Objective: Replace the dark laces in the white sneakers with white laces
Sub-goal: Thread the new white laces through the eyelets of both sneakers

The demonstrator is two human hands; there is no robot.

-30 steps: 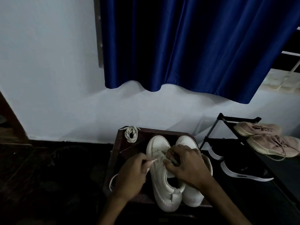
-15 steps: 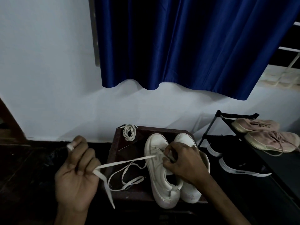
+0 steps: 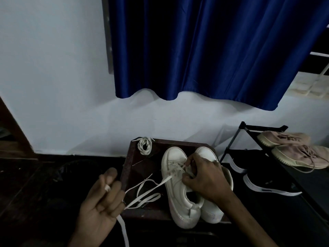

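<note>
Two white sneakers [image 3: 178, 198] of smooth, faintly creased leather with thick, rounded platform soles stand side by side on a small dark table [image 3: 130, 168], directly beneath the right hand [image 3: 204, 179], toes pointing away from the person; the table top is mottled reddish-brown with a straight raised edge.

The right hand rests over both shoes, its thumb and fingertips pinching a flat white lace [image 3: 124, 231] at the eyelets of the sneaker nearer the left hand [image 3: 101, 205]; the lace is a thin woven ribbon, partly threaded, running out from the eyelets in slack loops across the table to the left hand. That hand is palm up, just off the table's near corner, fingers curled round the lace, its stiff white tip showing between them; the loose tail hangs below the hand.

A second lace, coiled [image 3: 144, 152] into a small ring, lies on the table's far corner, beyond the left hand and well apart from it.

Outside the right hand, a black metal shoe rack [image 3: 249, 130] holds pinkish knit sneakers [image 3: 293, 154] above black shoes with white soles [image 3: 270, 186], near the table's edge; outside the left hand, the dark floor lies open; ahead, a glossy blue curtain [image 3: 204, 50] hangs in soft folds on the pale wall.
</note>
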